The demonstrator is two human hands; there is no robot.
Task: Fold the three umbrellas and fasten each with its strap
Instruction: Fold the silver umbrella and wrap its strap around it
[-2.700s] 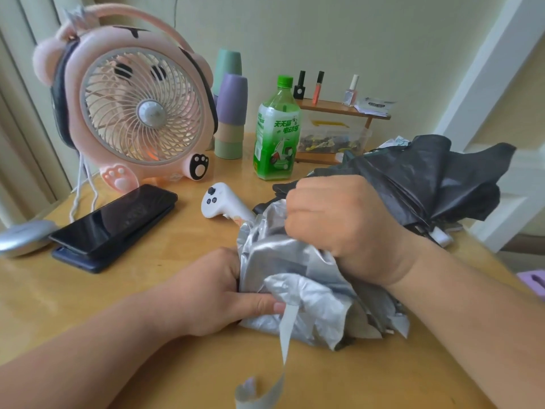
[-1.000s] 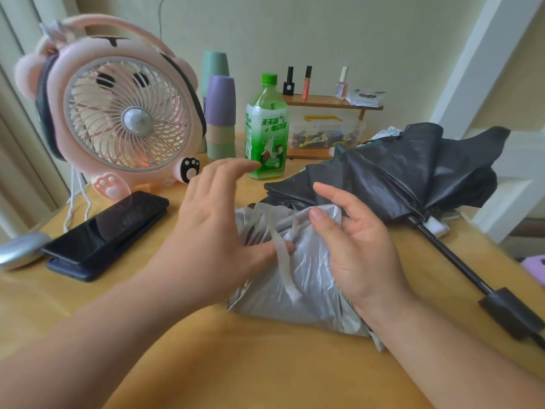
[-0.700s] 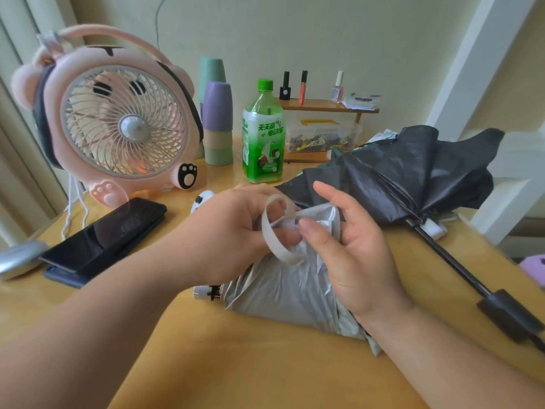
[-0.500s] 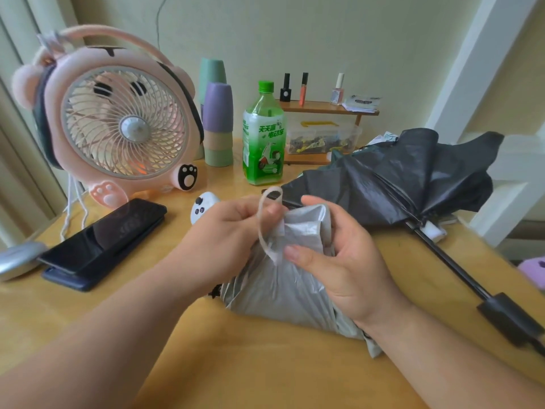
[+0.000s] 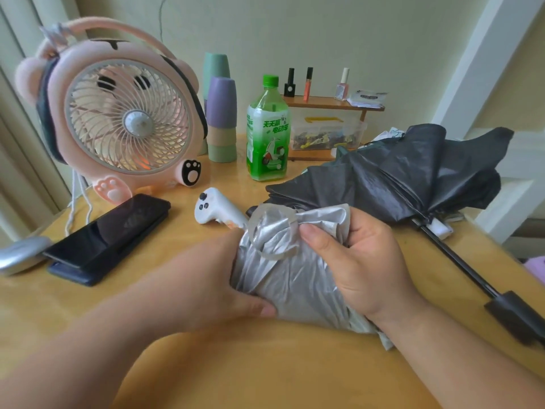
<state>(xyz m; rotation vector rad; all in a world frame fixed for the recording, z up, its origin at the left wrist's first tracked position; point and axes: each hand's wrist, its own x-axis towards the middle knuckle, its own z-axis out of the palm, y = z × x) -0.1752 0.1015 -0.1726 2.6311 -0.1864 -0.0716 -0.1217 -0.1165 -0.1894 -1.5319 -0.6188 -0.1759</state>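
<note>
Seen from the head camera, much was hidden. The left hand (image 5: pixel 212 278) had its fingers tucked out of sight behind the silver umbrella (image 5: pixel 295 284), with only the thumb showing along the lower edge of the bundle. The black umbrella (image 5: pixel 398 178) in the right half of the frame covered whatever lay behind it. A scrap of pale patterned cloth poked out at its upper left, too little to name. Its black handle (image 5: pixel 513 317) was blurred and cut by the right edge. A silvery rounded object (image 5: pixel 17 255) was cut off at the left edge.

The silver umbrella was a crumpled, shiny bundle lying on the wooden table (image 5: pixel 265 364) at the centre of the frame. Its white handle (image 5: pixel 212 208), smooth and curved with dark buttons, stuck out to the upper left. Its strap (image 5: pixel 277 256), a flat grey band, stood in a loose loop over the top of the bundle; I could not tell whether it was fastened. The black umbrella was matte and half collapsed, its thin shaft (image 5: pixel 460 261) running to the lower right.

Both hands were curled round the silver bundle, the left at its lower left side. The right hand (image 5: pixel 365 261) gripped the upper right, with its thumb pressed beside the strap loop.

A pink fan (image 5: pixel 124 119), 1 dark phone (image 5: pixel 112 231) and a green bottle (image 5: pixel 267 134) stood behind.
</note>
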